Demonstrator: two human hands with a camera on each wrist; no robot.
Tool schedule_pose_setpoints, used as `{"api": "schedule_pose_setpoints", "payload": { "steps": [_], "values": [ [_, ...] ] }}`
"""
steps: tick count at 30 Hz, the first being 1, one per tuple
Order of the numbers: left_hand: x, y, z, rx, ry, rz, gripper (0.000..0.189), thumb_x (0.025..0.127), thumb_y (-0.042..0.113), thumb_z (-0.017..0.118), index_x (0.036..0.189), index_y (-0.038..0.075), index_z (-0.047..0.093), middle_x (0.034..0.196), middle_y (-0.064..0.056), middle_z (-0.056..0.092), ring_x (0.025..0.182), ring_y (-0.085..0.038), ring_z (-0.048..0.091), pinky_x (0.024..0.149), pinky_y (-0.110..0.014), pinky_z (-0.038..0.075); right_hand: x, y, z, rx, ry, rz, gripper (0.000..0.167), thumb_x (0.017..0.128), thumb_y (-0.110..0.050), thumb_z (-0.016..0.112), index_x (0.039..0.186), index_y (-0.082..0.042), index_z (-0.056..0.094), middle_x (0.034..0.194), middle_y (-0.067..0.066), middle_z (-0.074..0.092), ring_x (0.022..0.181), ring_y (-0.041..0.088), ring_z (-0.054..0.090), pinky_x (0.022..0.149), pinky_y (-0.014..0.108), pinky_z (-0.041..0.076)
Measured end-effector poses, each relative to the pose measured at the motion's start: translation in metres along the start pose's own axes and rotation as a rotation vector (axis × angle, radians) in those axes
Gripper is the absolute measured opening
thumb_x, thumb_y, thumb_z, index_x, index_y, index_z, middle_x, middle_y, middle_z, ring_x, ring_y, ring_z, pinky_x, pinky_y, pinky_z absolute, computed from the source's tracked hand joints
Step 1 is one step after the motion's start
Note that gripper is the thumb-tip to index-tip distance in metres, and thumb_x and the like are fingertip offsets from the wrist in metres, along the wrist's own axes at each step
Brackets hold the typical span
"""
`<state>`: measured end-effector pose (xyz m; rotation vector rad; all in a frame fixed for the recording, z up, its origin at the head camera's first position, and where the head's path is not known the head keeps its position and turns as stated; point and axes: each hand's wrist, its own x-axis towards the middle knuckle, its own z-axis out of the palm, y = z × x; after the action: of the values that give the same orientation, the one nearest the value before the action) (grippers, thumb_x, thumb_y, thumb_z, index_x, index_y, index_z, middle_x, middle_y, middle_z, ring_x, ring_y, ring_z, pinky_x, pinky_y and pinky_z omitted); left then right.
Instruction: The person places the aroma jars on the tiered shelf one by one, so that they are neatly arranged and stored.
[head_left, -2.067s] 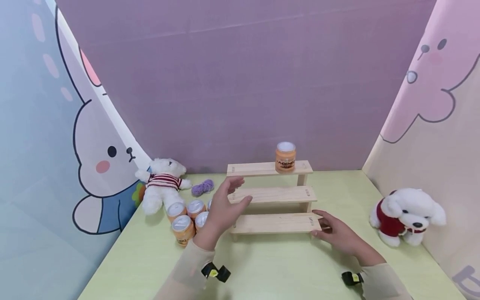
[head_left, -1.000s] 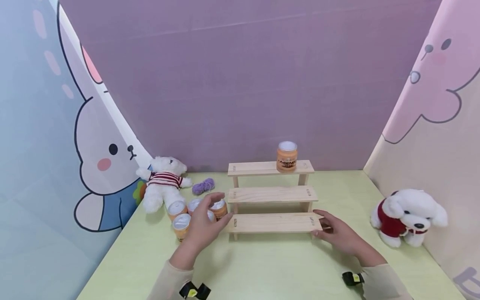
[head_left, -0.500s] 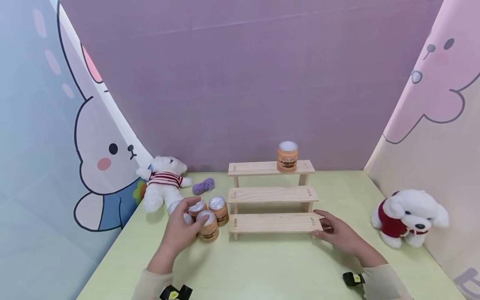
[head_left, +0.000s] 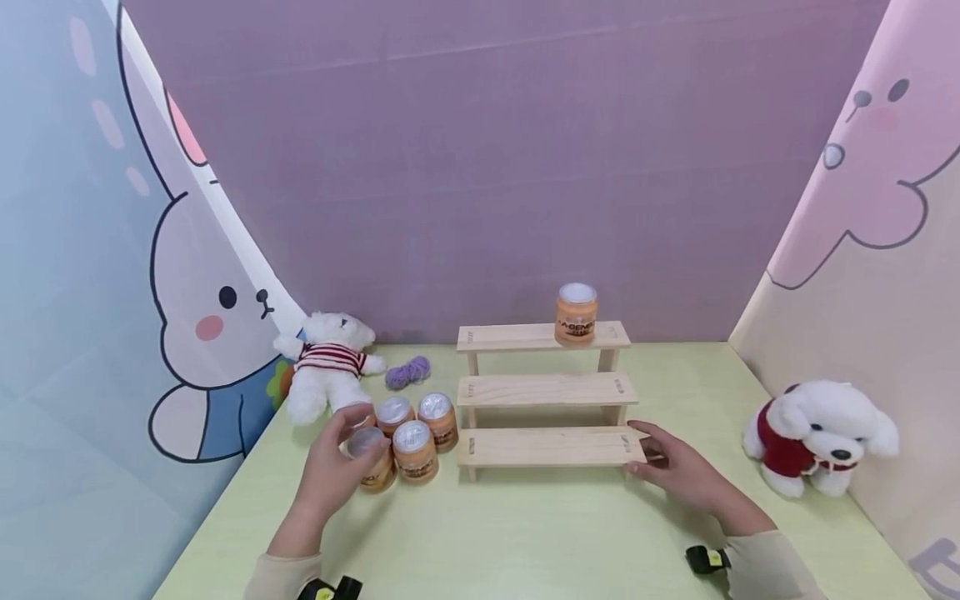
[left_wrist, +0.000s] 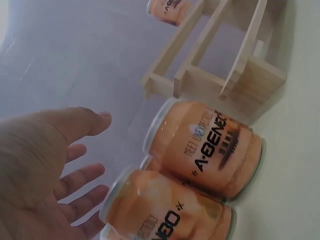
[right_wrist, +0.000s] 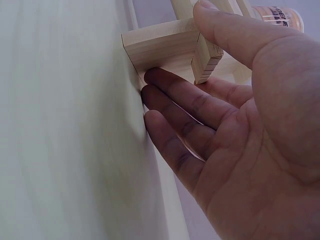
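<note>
My left hand is at the front-left orange can, thumb and fingers spread around its lid. In the left wrist view the thumb stands apart from the can's side. Beside it stand more orange cans with silvery lids, among them a front one, a back one and a right one. My right hand holds the right end of the lowest step of a three-step wooden shelf, thumb at the front corner and index finger at the back. One orange can stands on the top step.
A white plush toy in a striped shirt lies behind the cans, near a purple yarn bundle. A white plush dog in red sits at the right. Purple backdrop and printed side walls enclose the pale green table.
My left hand has moved left and down from beside the shelf, past the right-hand cans, to the front-left can. My right hand has stayed at the shelf's right end.
</note>
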<state>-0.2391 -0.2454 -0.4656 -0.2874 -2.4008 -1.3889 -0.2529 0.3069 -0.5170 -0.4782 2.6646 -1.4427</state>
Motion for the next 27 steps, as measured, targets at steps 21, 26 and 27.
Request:
{"api": "schedule_pose_setpoints", "payload": {
  "steps": [21,26,27],
  "values": [
    [-0.013,-0.038,-0.012,0.028,0.040,-0.067,0.059,0.089,0.014,0.087,0.139,0.007,0.057,0.134,-0.010,0.064,0.116,-0.021,0.060,0.098,-0.047,0.057,-0.001,-0.002,-0.001,-0.022,0.001,-0.009,0.078,0.097,-0.026,0.077,0.158,-0.001,0.037,0.122,0.011,0.071,0.110,0.024,0.069,0.093,0.029,0.056],
    [-0.016,-0.047,-0.011,0.020,0.039,-0.065,0.061,0.086,0.013,0.089,0.139,0.006,0.059,0.133,-0.012,0.065,0.114,-0.019,0.062,0.096,-0.044,0.058,-0.001,-0.002,0.000,-0.025,-0.004,-0.038,0.077,0.098,-0.024,0.076,0.158,0.002,0.035,0.122,0.014,0.071,0.108,0.023,0.070,0.092,0.028,0.056],
    [-0.016,-0.049,-0.010,0.019,0.037,-0.069,0.062,0.086,0.014,0.089,0.139,0.006,0.059,0.133,-0.011,0.065,0.114,-0.019,0.062,0.096,-0.045,0.058,-0.001,-0.002,0.000,-0.023,-0.002,-0.038,0.077,0.098,-0.024,0.076,0.158,0.003,0.036,0.121,0.014,0.072,0.108,0.023,0.070,0.092,0.028,0.056]
  ]
}}
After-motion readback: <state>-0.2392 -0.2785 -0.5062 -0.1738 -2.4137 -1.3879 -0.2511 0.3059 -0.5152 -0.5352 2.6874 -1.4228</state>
